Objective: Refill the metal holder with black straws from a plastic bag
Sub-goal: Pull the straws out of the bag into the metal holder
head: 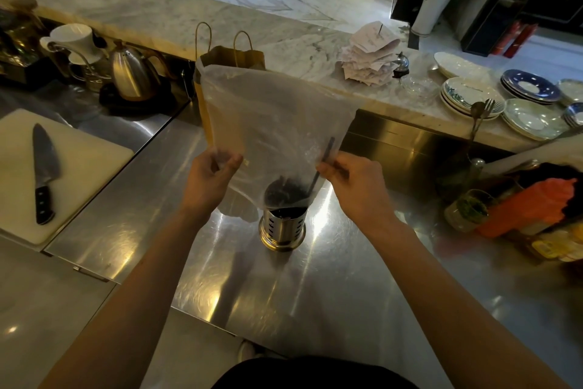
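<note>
Left hand (214, 167) and right hand (344, 174), fingers pinching the film, hold an upturned plastic bag (277, 111) mouth-down over the metal holder (282, 227) on the tabletop (331, 287), apparently funnelling black straws (284, 190) in.

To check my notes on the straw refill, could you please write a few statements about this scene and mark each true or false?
1. The left hand and right hand both grip the plastic bag above the metal holder. True.
2. The metal holder lies on its side. False: it stands upright on the steel counter.
3. A knife lies on the white cutting board. True.
4. The cutting board is on the person's right. False: it is on the left.
5. A brown paper bag stands behind the plastic bag. True.
</note>
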Motion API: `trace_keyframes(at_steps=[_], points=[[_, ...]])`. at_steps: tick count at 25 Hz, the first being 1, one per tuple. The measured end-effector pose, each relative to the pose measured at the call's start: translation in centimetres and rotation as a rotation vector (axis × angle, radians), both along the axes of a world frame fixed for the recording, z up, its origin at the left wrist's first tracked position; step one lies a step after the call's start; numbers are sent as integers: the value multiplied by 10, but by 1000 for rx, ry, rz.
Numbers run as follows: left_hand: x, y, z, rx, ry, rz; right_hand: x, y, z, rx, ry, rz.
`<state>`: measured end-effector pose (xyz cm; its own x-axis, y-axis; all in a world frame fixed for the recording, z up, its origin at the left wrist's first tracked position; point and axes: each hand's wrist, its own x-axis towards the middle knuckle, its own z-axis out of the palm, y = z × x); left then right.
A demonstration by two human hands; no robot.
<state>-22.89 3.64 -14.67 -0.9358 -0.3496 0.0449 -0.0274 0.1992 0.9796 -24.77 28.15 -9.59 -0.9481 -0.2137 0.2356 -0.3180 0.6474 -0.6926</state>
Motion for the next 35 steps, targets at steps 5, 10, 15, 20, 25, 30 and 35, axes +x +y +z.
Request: trace_keyframes(at_steps=[5, 10, 15, 20, 25, 30, 35], points=[[0, -2, 1, -3, 10, -17, 1, 0, 0, -2, -24, -27], [0, -3, 2, 21, 10, -23, 6, -4, 3, -197, 20, -87], [-4, -3, 5, -16, 5, -26, -1, -3, -1, -238, 32, -70], [-5, 1, 1, -20, -6, -52, -3, -1, -2, -303, -71, -11], [-7, 11, 6, -28, -13, -67, -4, -1, 4, -274, -172, -12], [-8, 14, 8, -28, -12, -96, -9, -2, 8, -292, -31, -41], [-6, 11, 8, -27, -13, -61, -10, -10, 2, -319, -49, -64]])
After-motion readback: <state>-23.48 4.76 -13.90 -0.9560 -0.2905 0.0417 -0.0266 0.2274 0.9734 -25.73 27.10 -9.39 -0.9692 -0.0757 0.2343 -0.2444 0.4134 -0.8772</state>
